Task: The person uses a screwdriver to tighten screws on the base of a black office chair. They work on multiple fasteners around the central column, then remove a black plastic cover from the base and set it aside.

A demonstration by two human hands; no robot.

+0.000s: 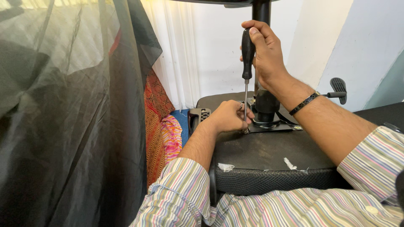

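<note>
The screwdriver (247,71) tip is being hidden by the left hand (229,117), so what it meets cannot be told. The black column (261,11) is being cut off by the top edge, and much of the left side is being veiled by dark netting (71,117).

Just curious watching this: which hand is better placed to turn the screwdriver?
Probably the right hand: it grips the screwdriver by its black handle. The left hand only pinches the shaft near the tip.
</note>
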